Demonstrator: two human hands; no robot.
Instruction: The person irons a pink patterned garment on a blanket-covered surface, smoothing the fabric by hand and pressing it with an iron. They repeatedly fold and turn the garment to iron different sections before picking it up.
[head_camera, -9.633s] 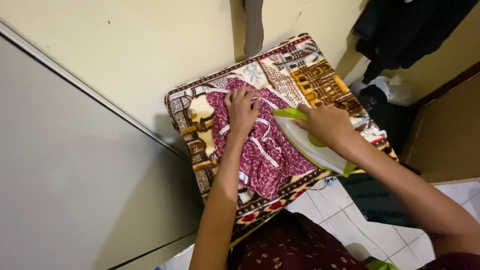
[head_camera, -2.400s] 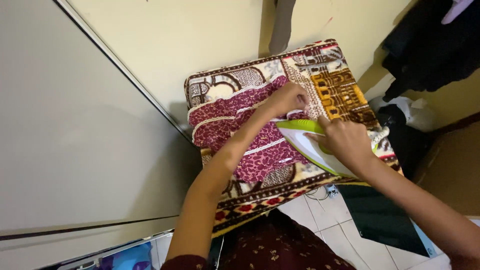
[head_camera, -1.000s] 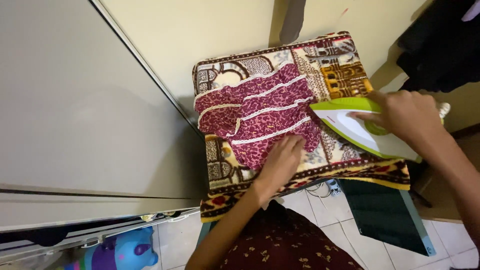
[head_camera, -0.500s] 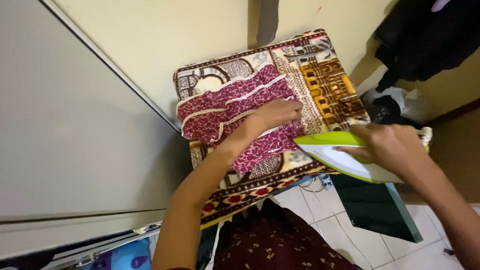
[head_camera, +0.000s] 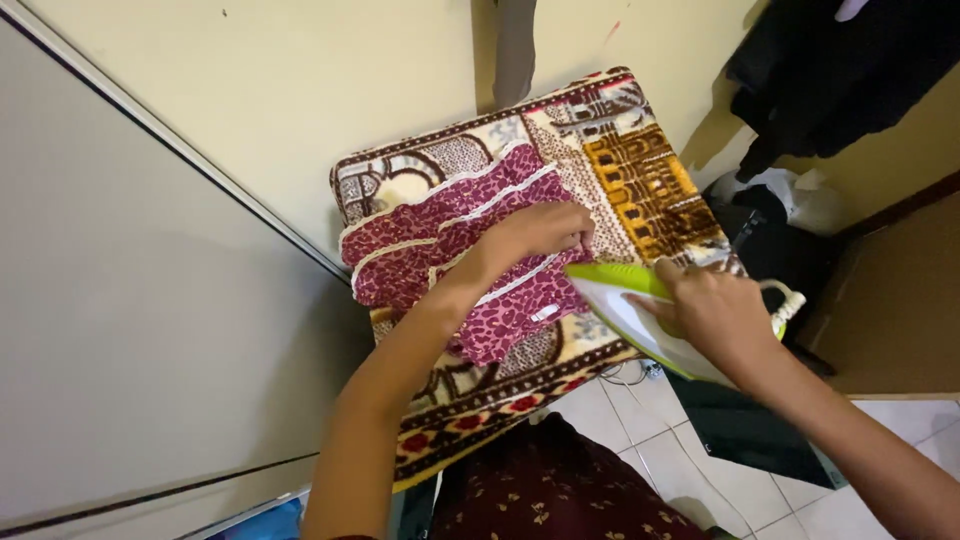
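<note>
A maroon patterned garment with white trim (head_camera: 440, 235) lies on a patterned blanket (head_camera: 640, 190) that covers a small table. My left hand (head_camera: 535, 232) rests on the garment's right edge with its fingers curled on the cloth. My right hand (head_camera: 715, 315) grips the handle of a green and white iron (head_camera: 620, 305), whose tip points at the garment's lower right edge, just beside my left hand.
A cream wall (head_camera: 300, 90) is behind the table, a grey panel (head_camera: 120, 330) at the left. Dark clothes (head_camera: 840, 70) hang at the top right above a white bag (head_camera: 790, 195). A dark mat (head_camera: 745, 430) lies on white floor tiles (head_camera: 640, 440).
The iron has moved left, back toward the garment. My left hand stays on the garment's right side. The camera view has shifted slightly.
</note>
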